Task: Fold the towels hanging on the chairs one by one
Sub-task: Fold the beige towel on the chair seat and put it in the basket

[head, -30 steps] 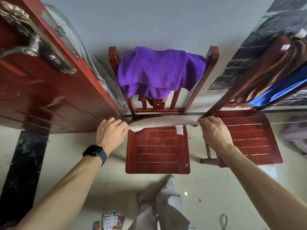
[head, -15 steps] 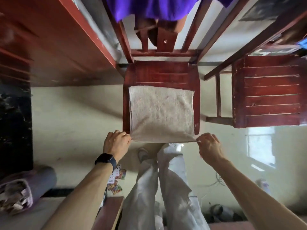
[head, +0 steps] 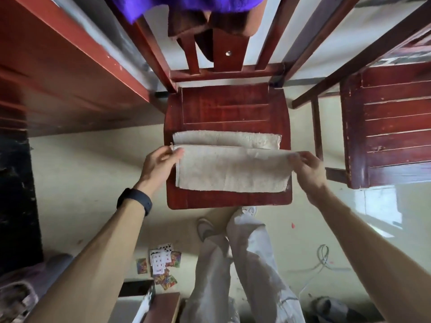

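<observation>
A beige towel (head: pixel 231 170) lies on the seat of the red wooden chair (head: pixel 228 108), its near half folded up and over toward the far edge. My left hand (head: pixel 158 163) pinches the folded layer's left corner. At the right corner, my right hand (head: pixel 307 167) pinches the same layer. A strip of the lower layer shows beyond the fold. A purple towel (head: pixel 186 3) hangs over the chair's backrest at the top edge of the view, with a brown cloth (head: pixel 186 24) under it.
A second red chair (head: pixel 387 127) stands to the right. A red door (head: pixel 58 73) is at the left. Playing cards (head: pixel 163 264) and a white cable (head: pixel 321 259) lie on the floor near my legs.
The towel was held stretched in the air, then spread flat on the seat. Both hands have now lifted its near edge and carried it away from me, folding it over.
</observation>
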{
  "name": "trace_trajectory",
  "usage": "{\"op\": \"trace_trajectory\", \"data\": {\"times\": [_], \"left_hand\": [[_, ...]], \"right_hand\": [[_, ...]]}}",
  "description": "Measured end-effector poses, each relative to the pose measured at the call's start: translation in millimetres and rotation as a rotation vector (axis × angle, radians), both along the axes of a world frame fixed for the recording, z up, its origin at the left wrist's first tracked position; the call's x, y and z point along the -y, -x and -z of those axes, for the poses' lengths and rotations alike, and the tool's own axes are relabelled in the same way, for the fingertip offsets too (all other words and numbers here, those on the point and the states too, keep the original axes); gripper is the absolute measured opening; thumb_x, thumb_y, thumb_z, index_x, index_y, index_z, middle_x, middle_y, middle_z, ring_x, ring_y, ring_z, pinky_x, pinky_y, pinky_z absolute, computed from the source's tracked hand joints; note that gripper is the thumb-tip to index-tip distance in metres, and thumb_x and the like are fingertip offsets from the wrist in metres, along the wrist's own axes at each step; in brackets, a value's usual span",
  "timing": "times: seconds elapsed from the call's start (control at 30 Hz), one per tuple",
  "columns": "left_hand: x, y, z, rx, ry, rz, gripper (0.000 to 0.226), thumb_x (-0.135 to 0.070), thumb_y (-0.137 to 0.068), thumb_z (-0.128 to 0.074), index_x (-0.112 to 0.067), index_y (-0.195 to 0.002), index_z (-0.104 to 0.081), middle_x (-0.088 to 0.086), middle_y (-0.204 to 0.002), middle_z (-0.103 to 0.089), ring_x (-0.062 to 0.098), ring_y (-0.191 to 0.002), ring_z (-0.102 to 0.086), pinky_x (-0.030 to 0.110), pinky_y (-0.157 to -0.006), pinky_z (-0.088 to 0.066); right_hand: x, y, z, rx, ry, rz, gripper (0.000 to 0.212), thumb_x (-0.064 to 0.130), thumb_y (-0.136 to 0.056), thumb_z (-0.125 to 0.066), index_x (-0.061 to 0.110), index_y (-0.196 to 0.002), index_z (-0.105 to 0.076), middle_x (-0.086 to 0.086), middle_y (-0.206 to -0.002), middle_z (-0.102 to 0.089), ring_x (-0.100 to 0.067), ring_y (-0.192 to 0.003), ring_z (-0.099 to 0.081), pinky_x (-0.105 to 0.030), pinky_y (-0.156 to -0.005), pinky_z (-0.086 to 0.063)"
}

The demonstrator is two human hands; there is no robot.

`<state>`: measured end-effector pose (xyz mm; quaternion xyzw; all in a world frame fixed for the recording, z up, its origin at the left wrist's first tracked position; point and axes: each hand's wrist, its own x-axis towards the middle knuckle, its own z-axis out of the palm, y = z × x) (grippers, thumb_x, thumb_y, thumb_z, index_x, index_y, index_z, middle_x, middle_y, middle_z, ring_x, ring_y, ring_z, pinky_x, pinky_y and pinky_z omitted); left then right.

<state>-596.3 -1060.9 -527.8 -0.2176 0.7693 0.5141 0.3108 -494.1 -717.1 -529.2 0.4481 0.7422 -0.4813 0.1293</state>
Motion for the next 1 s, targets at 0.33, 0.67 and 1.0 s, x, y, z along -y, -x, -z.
{"op": "trace_trajectory", "data": {"times": [0.33,0.67,1.0], "left_hand": [[-19.1,43.6,80.4,-0.112,0.313,0.036,0.020,-0.038,-0.093,-0.064,-0.018,-0.091,-0.065,-0.007,-0.079,-0.063,0.016,-0.079,-0.058,0.025,-0.073,-0.045],[-32.4,49.8,76.9,-0.093,0.509,0.122,0.029,-0.035,-0.101,-0.046,-0.010,-0.115,-0.052,0.004,-0.093,-0.058,0.025,-0.081,-0.051,0.029,-0.071,-0.035],[-52.4,18.8,70.5,-0.435,0.973,0.376,0.048,-0.044,-0.092,-0.046,-0.015,-0.129,-0.047,0.015,-0.124,-0.057,0.036,-0.108,-0.053,0.045,-0.081,-0.041]], "right_hand": [[3.0,55.3,75.5,0.086,-0.150,-0.030,0.032,0.041,-0.096,-0.055,0.017,-0.115,-0.065,-0.001,-0.098,-0.067,-0.023,-0.086,-0.064,-0.029,-0.069,-0.049],[11.2,65.7,80.6,0.148,-0.273,-0.089,0.028,0.047,-0.099,-0.045,0.022,-0.102,-0.058,-0.001,-0.091,-0.063,-0.027,-0.087,-0.059,-0.033,-0.076,-0.045],[34.3,46.3,70.5,-0.015,-0.604,-0.169,0.037,0.047,-0.098,-0.047,0.015,-0.115,-0.053,-0.014,-0.120,-0.054,-0.035,-0.108,-0.050,-0.043,-0.093,-0.036]]}}
